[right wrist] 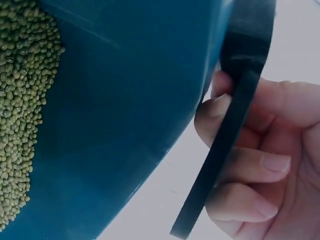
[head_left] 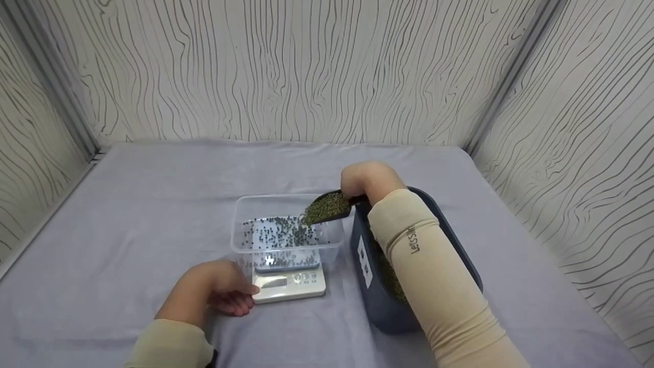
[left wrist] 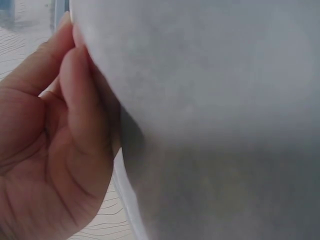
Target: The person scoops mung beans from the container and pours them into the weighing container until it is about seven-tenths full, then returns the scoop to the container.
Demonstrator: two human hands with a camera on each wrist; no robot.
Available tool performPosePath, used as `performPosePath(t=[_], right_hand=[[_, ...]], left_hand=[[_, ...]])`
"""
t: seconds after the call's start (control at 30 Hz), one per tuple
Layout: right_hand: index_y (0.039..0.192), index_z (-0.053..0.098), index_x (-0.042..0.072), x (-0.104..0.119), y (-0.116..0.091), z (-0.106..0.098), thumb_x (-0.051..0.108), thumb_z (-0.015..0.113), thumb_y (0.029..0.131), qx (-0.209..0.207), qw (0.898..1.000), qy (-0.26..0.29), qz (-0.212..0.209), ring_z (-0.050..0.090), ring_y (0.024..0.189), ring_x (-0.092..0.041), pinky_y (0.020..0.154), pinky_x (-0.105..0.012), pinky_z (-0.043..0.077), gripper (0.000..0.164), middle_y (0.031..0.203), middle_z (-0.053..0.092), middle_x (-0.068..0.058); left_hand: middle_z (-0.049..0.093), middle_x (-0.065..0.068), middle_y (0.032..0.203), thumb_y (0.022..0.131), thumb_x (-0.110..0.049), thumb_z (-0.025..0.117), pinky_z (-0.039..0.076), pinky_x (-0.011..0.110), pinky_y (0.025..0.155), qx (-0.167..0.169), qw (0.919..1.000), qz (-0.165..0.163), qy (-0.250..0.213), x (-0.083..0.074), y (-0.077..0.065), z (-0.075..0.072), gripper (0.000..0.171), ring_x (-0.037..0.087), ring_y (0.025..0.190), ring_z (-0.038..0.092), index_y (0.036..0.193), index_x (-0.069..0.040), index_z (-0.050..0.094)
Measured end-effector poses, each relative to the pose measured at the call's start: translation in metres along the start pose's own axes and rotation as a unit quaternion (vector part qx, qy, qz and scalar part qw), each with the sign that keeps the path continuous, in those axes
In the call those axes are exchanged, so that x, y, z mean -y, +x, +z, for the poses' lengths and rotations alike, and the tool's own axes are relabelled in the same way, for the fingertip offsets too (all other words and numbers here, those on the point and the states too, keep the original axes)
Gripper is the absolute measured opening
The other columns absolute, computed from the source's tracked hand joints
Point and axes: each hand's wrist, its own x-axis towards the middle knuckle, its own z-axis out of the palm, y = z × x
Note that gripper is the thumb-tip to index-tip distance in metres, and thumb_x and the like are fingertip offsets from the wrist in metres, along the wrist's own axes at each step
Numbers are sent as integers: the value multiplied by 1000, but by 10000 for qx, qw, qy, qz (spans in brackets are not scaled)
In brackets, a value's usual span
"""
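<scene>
My right hand [head_left: 370, 179] grips the handle of a black scoop [head_left: 337, 217] heaped with green mung beans [head_left: 327, 206]. The scoop tilts left over the rim of a clear plastic container [head_left: 239, 217], and beans spill from its lip. Scattered beans [head_left: 278, 232] cover part of that container's bottom. It stands on a white kitchen scale [head_left: 301, 290]. At the scale's front left corner, my left hand [head_left: 227, 286] pinches the edge, thumb at the top. The right wrist view shows the fingers curled round the scoop handle [right wrist: 215, 160] beside the bin.
A dark blue bin [head_left: 373, 301] of mung beans [right wrist: 20, 120] stands right of the scale, under my right forearm, with a white label on its side. A pale cloth [head_left: 153, 204] covers the table. Wood-patterned panels [head_left: 286, 71] enclose the back and sides.
</scene>
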Motion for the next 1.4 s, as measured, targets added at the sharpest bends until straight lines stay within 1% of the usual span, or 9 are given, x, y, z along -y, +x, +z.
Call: performPosePath(t=[0.23,0.4,0.6,0.77,0.93,1.0,1.13,1.27,1.4], right_hand=[[62,48,9,8,-2,-1,9,53,86,-198,9994,-280,50,38,63,-20,57,-29,34,24,68,44,-4],[70,56,9,16,-3,-2,13,54,87,-732,9953,-623,76,40,65,-21,59,-33,37,17,72,51,-4],[84,63,11,30,-8,-2,12,49,89,-1424,9835,-1093,223,52,67,-19,58,-35,47,14,81,60,-4],[81,62,13,34,-12,-2,9,48,89,-1853,9732,-1351,184,57,75,-22,66,-42,51,16,85,62,-4],[74,59,13,28,-12,-1,7,49,88,-2287,9594,-1650,9,58,73,-22,67,-42,52,18,81,63,-4],[72,57,13,24,-13,-1,7,50,87,-2313,9593,-1618,-43,57,70,-22,65,-41,51,18,78,62,-4],[69,54,12,14,-14,-3,11,55,85,-2156,9674,-1315,-172,54,65,-23,63,-41,50,16,72,58,-4],[64,52,11,1,-14,-4,17,60,83,-1840,9787,-809,-429,49,61,-21,61,-38,47,21,65,52,-1],[58,45,12,-12,-14,-4,12,57,82,-1495,9860,-155,-725,40,57,-18,56,-31,40,28,59,43,1]], left_hand=[[66,5,66,86,-23,63,52,20,52,13,10000,31,-29,0,-1,0,26,9,51,60,76,1,69],[67,8,67,85,-21,64,53,22,53,-30,9999,153,-71,1,-1,1,25,10,51,60,76,1,69],[66,8,67,85,-20,64,53,22,52,-72,9997,155,-180,2,0,2,24,10,52,61,76,2,68],[66,7,66,85,-20,63,52,21,52,-47,9997,107,-209,2,2,2,24,10,52,60,76,2,68],[65,7,66,85,-20,63,53,22,52,-19,9997,101,-204,2,2,2,24,10,51,60,76,2,67],[65,7,66,85,-20,63,53,22,52,-6,9997,114,-194,2,2,2,24,10,51,60,76,2,67],[66,7,68,85,-20,63,53,22,53,6,9998,135,-169,2,0,2,24,10,52,60,77,2,67],[66,8,68,85,-20,63,53,22,53,-12,9997,124,-192,2,0,2,24,10,52,60,77,2,67],[66,8,69,85,-20,63,53,22,53,-11,9997,143,-219,2,0,2,24,10,52,60,77,2,67]])
